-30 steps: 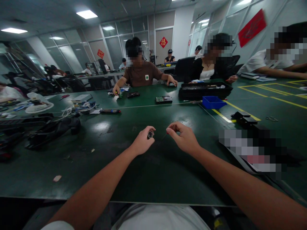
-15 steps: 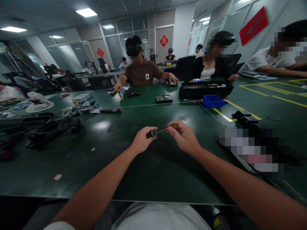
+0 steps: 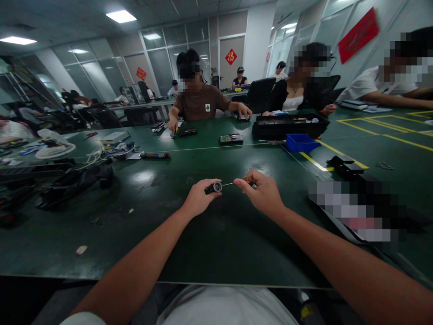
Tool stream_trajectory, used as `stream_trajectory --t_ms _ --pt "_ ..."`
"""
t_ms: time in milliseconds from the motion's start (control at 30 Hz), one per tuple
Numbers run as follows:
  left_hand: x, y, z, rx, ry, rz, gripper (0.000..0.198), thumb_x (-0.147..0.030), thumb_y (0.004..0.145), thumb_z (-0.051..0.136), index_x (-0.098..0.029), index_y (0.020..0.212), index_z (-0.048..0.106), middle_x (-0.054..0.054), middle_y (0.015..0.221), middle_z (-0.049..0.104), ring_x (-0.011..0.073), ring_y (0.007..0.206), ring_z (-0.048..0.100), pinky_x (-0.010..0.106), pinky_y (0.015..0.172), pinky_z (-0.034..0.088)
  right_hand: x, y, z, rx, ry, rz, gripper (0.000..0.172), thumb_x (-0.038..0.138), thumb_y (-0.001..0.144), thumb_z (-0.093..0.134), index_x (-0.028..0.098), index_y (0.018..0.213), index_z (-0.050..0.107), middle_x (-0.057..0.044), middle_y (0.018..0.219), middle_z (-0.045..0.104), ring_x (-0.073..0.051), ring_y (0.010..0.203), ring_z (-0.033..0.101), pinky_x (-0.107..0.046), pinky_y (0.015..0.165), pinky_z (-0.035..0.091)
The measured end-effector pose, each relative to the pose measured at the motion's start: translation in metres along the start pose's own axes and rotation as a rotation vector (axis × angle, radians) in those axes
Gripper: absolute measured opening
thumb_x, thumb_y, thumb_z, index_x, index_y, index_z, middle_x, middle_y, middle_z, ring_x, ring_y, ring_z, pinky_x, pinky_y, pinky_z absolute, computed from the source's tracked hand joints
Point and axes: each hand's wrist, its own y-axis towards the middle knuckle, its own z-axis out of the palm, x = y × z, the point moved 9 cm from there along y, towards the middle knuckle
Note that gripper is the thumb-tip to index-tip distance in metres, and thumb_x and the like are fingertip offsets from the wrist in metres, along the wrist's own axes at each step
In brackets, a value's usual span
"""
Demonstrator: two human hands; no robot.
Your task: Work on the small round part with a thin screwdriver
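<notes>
My left hand is closed around a small black cylindrical part, whose round end with a silver ring faces me. In my right hand, the fingers pinch a screwdriver with a reddish handle, mostly hidden by the fingers. Its thin shaft points left, and the tip meets the ringed end or lies right beside it; I cannot tell which. Both hands are above the green table.
Ahead lie a circuit board, a black tray and a blue bin. A pen-like tool, cables and black parts are on the left. A co-worker's hand works across the table. Black parts lie right.
My right-hand fingers have shifted slightly on the screwdriver handle. My left hand and the black part are nearly still. Across the table, the co-worker's hand has moved slightly right.
</notes>
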Motion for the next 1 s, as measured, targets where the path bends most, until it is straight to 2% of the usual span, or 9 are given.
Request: stream_trajectory --t_ms 100,267,367,433,567,700,800,900,1000 --pt "-0.002 0.000 0.000 0.002 0.012 0.010 0.041 -0.016 0.081 0.075 -0.026 0.120 0.069 0.005 0.121 0.069 0.0235 0.116 0.062 0.043 0.108 0.044 0.002 0.000 0.001 0.006 -0.026 -0.030 0.034 0.051 0.087 0.066 0.023 0.070 0.057 0.001 0.059 0.062 -0.014 0.051 0.054 -0.027 0.049 0.037" --pt "-0.002 0.000 0.001 0.016 0.008 0.035 0.040 -0.019 0.082 0.075 -0.025 0.121 0.068 0.005 0.121 0.069 0.0239 0.117 0.062 0.044 0.108 0.044 0.007 -0.002 0.009 0.091 0.065 -0.083 0.015 0.036 0.093 0.058 0.023 0.098 0.063 -0.003 0.083 0.073 -0.019 0.071 0.068 -0.031 0.063 0.050" --pt "-0.003 -0.001 0.002 0.023 0.010 0.047 0.039 -0.020 0.082 0.075 -0.025 0.120 0.069 0.005 0.120 0.069 0.0239 0.116 0.062 0.043 0.106 0.044 0.009 -0.003 0.011 0.117 0.085 -0.097 0.014 0.032 0.094 0.055 0.022 0.101 0.061 -0.003 0.085 0.073 -0.019 0.074 0.070 -0.033 0.070 0.052" --pt "-0.004 -0.001 0.002 0.022 0.010 0.051 0.039 -0.019 0.082 0.076 -0.025 0.120 0.069 0.005 0.119 0.070 0.0234 0.115 0.062 0.042 0.106 0.044 0.011 -0.003 0.011 0.128 0.072 -0.104 0.015 0.034 0.095 0.054 0.022 0.099 0.062 -0.003 0.082 0.071 -0.019 0.072 0.069 -0.032 0.068 0.050" --pt "-0.006 -0.001 0.002 0.021 0.016 0.055 0.040 -0.018 0.082 0.076 -0.025 0.120 0.069 0.004 0.120 0.070 0.0226 0.115 0.062 0.041 0.106 0.043 0.014 -0.003 0.006 0.084 0.018 -0.095 0.030 0.041 0.100 0.045 0.022 0.090 0.066 0.000 0.067 0.065 -0.017 0.060 0.061 -0.030 0.058 0.042" --pt "-0.005 -0.001 0.003 0.031 0.024 0.049 0.040 -0.020 0.083 0.075 -0.027 0.121 0.068 0.004 0.121 0.069 0.0229 0.116 0.061 0.041 0.106 0.043 0.010 -0.006 0.006 0.044 0.008 -0.073 0.026 0.038 0.100 0.044 0.022 0.100 0.065 -0.002 0.075 0.068 -0.016 0.060 0.060 -0.030 0.058 0.042" --pt "-0.004 0.000 0.001 0.018 0.018 0.032 0.040 -0.020 0.083 0.074 -0.026 0.122 0.068 0.004 0.120 0.069 0.0232 0.116 0.061 0.041 0.106 0.043 0.001 -0.006 0.007 0.008 0.123 -0.031 0.023 0.037 0.098 0.050 0.022 0.110 0.062 -0.005 0.087 0.071 -0.019 0.073 0.066 -0.032 0.066 0.048" --pt "-0.002 0.000 -0.001 0.005 0.029 0.001 0.040 -0.018 0.083 0.073 -0.025 0.122 0.068 0.005 0.119 0.069 0.0230 0.114 0.062 0.041 0.106 0.044 -0.010 -0.004 0.013 0.013 0.261 0.043 0.024 0.041 0.095 0.054 0.021 0.106 0.064 -0.006 0.092 0.072 -0.021 0.082 0.068 -0.035 0.072 0.051" --pt "-0.003 0.000 -0.001 0.007 0.033 0.012 0.041 -0.019 0.084 0.073 -0.026 0.124 0.067 0.004 0.121 0.069 0.0226 0.115 0.062 0.040 0.107 0.044 -0.019 0.001 0.017 -0.001 0.414 0.130 0.027 0.046 0.093 0.057 0.020 0.099 0.066 -0.006 0.088 0.071 -0.020 0.079 0.066 -0.036 0.075 0.053"
